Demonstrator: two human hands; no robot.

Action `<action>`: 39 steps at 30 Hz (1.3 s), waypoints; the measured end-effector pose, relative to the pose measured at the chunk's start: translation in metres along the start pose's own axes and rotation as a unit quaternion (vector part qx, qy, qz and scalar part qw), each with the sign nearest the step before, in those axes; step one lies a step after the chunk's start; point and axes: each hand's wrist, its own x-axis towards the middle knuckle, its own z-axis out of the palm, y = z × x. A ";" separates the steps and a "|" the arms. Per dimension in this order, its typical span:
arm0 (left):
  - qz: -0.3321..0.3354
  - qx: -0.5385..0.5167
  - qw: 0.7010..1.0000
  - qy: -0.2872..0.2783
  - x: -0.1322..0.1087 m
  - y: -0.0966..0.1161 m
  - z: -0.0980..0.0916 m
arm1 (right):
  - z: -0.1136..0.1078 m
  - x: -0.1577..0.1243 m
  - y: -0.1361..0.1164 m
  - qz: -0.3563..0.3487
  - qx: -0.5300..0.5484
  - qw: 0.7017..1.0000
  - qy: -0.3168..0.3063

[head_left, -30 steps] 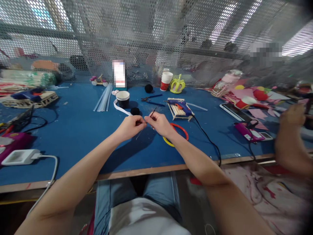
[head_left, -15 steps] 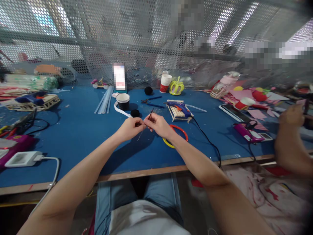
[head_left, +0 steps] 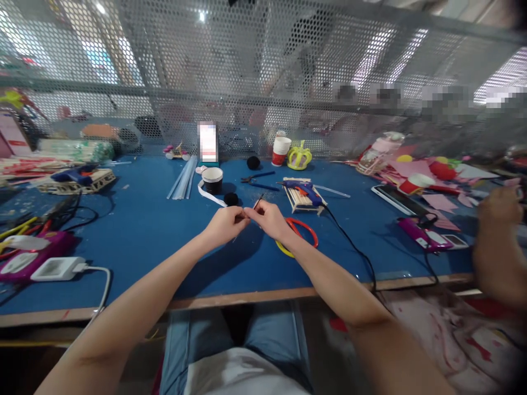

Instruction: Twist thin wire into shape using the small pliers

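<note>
My left hand [head_left: 225,225] and my right hand [head_left: 269,219] meet above the blue tabletop, fingertips pinched together. Between them is a thin dark wire [head_left: 259,201]; its upper end sticks out over my right fingers, and most of it is hidden by them. A black pompom [head_left: 231,199] lies just behind my left hand. Close by stands a black-and-white paper cup [head_left: 213,181] with a white strip [head_left: 209,196] curling beside it. Red and yellow rings [head_left: 312,233] lie partly beneath my right wrist.
Behind my hands lie pliers [head_left: 263,185]. A blue glue gun [head_left: 302,190] rests on a wooden-stick stand, its cord running to the table's front edge. Clear glue sticks [head_left: 183,178] are at the back left. A white charger [head_left: 57,269] sits left; another person's arm [head_left: 496,241] is at right.
The whole scene sits slightly lower and further right as my head shifts. My hands stay pinched together, and less of the wire shows below them.
</note>
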 end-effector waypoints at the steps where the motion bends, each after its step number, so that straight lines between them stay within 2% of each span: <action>1: 0.002 0.000 1.000 -0.005 0.001 0.000 -0.001 | 0.000 0.000 0.000 0.000 0.020 1.000 -0.013; 5: 0.006 -0.039 0.998 -0.040 0.008 -0.004 -0.003 | -0.002 0.001 -0.002 -0.015 0.104 0.993 -0.053; 10: -0.021 -0.072 0.995 -0.061 0.010 -0.013 -0.001 | -0.002 0.002 0.000 0.030 0.082 0.995 -0.058; 13: -0.026 -0.060 0.997 -0.036 0.004 -0.012 0.002 | -0.001 0.002 0.002 0.035 0.061 0.996 -0.051; 19: 0.010 0.007 1.000 0.019 -0.005 0.003 0.003 | -0.001 0.000 0.000 0.018 0.015 1.000 -0.015; 25: 0.008 0.009 0.999 0.037 -0.007 0.007 0.002 | 0.000 0.000 -0.001 -0.001 0.002 1.000 0.010; 31: -0.032 -0.119 0.992 -0.018 -0.004 -0.003 0.002 | -0.002 -0.003 -0.005 -0.027 0.081 0.995 -0.055; 34: -0.038 -0.142 0.989 -0.024 -0.004 -0.007 0.000 | -0.002 -0.003 -0.006 -0.022 0.085 0.994 -0.072; 39: 0.026 -0.113 0.991 -0.074 -0.005 -0.007 -0.011 | -0.002 -0.002 -0.004 -0.001 0.073 0.996 -0.059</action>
